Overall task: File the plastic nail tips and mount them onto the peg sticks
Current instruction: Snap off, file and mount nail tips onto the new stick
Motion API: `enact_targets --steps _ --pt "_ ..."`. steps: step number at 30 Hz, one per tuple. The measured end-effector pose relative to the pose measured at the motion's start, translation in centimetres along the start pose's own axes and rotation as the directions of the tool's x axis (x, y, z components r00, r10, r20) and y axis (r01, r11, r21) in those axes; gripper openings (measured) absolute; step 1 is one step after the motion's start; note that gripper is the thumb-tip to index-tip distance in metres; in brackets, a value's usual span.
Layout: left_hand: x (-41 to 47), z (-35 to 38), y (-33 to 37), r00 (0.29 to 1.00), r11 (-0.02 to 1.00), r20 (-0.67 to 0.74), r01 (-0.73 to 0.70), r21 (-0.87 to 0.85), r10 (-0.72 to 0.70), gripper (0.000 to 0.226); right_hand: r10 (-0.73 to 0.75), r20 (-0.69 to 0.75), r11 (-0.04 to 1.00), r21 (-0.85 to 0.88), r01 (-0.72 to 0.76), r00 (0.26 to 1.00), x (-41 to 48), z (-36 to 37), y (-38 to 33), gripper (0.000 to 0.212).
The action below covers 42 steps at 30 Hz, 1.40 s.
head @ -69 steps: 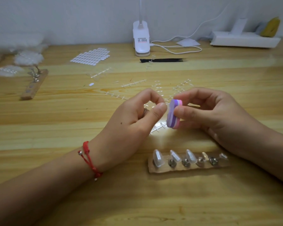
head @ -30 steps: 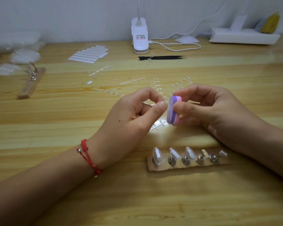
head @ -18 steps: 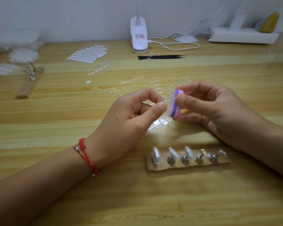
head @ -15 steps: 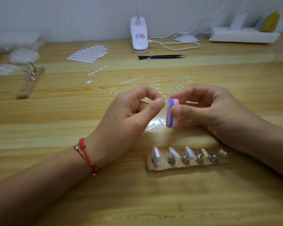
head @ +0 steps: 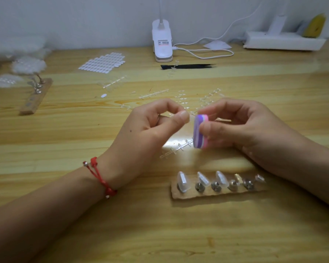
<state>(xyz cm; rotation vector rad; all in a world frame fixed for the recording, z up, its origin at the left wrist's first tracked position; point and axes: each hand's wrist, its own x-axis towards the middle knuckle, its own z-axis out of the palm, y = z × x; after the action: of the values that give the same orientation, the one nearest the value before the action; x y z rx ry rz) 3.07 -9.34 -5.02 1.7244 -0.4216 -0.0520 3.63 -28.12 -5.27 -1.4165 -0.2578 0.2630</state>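
Head view: L hand pinches thumb to index, prob. on nail tip, but it's too clear/small to confirm. R hand grips purple-pink file block, face just beside L thumb tip. Vs 0.6 s ago: block dropped from raised tilt to lower, upright pos.; L hand hardly moved. Reads as filing stroke, back-and-forth. Peg strip nearer person, unchanged: 3 mounted tips, 2 bare pegs. 4th mount not yet begun.

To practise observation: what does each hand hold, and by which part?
Right hand grips the purple-and-pink nail buffer block at its middle, thumb on the pink side. Left hand pinches something hidden, probably a nail tip, between thumb and forefinger.
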Motion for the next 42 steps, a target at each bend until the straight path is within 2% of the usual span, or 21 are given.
enact_targets --steps 2,5,9,11,13,15,17,18,21,22,25,27,30,34,38,42 --pt "-0.02 -0.02 -0.07 0.999 1.0 0.033 0.006 0.01 -0.006 0.016 -0.021 -0.02 1.0 -0.022 0.021 1.0 0.01 0.09 0.08 0.025" --pt "-0.24 0.12 0.02 0.997 1.0 0.077 -0.001 0.022 0.0 0.018 -0.05 -0.098 0.996 0.073 0.057 0.994 0.15 -0.18 0.13 0.023" --pt "-0.18 -0.01 -0.04 0.999 0.999 0.02 0.026 -0.023 -0.026 0.019 -0.033 -0.008 0.999 -0.031 0.033 0.999 -0.12 0.3 0.04 0.025" --pt "-0.39 0.26 0.07 0.997 1.0 0.072 -0.005 0.015 0.004 0.016 -0.053 -0.102 0.998 0.032 0.057 0.993 0.14 0.12 0.19 0.026" --pt "-0.43 0.26 0.08 1.0 1.0 0.021 -0.004 -0.009 0.005 0.015 -0.06 -0.169 0.992 0.097 0.077 0.984 0.31 -0.11 0.15 0.025" --pt "-0.3 0.03 0.09 0.999 0.999 -0.046 0.018 -0.049 -0.021 0.018 -0.05 -0.102 0.998 0.039 0.054 0.994 0.06 0.05 -0.03 0.025" --pt "-0.26 0.12 0.15 1.0 1.0 -0.015 0.018 -0.015 -0.018 0.016 -0.044 -0.019 0.998 -0.054 0.043 0.999 -0.29 0.41 -0.11 0.025" --pt "-0.31 0.27 0.13 1.0 1.0 0.025 0.006 0.021 -0.006 0.015 -0.049 -0.026 0.997 -0.061 0.047 0.998 -0.27 0.4 -0.07 0.025" --pt "-0.71 0.68 0.32 0.991 0.997 0.128 -0.035 0.075 0.025 0.017 -0.059 -0.123 0.995 0.07 0.068 0.991 0.1 -0.01 0.0 0.022" --pt "-0.72 0.64 0.31 0.994 0.997 0.104 -0.035 0.065 0.028 0.017 -0.052 -0.117 0.995 0.078 0.061 0.992 0.1 -0.12 -0.08 0.022" --pt "-0.42 0.2 0.28 1.0 1.0 -0.026 0.009 -0.007 -0.009 0.016 -0.027 0.014 0.996 -0.086 0.028 1.0 -0.37 0.24 -0.26 0.03" --pt "-0.38 0.29 0.26 1.0 1.0 -0.001 0.0 0.025 0.001 0.015 -0.041 -0.01 0.996 -0.077 0.04 0.999 -0.33 0.3 -0.12 0.029" --pt "-0.56 0.58 0.33 0.998 0.998 0.06 -0.023 0.061 0.019 0.015 -0.05 -0.11 0.997 0.051 0.056 0.993 0.02 0.04 0.01 0.024" --pt "-0.4 0.37 0.14 0.998 0.999 -0.042 -0.037 0.03 0.038 0.016 -0.039 0.0 0.998 -0.049 0.039 0.999 -0.34 0.41 -0.17 0.022" --pt "-0.68 0.86 0.27 0.995 0.993 0.068 -0.079 0.093 0.073 0.017 -0.048 -0.109 0.996 0.067 0.056 0.993 0.07 0.01 -0.07 0.022" --pt "-0.33 0.39 0.2 0.996 0.996 -0.059 -0.058 0.073 0.062 0.016 -0.022 0.037 0.996 -0.081 0.025 0.999 -0.55 0.34 -0.25 0.026"
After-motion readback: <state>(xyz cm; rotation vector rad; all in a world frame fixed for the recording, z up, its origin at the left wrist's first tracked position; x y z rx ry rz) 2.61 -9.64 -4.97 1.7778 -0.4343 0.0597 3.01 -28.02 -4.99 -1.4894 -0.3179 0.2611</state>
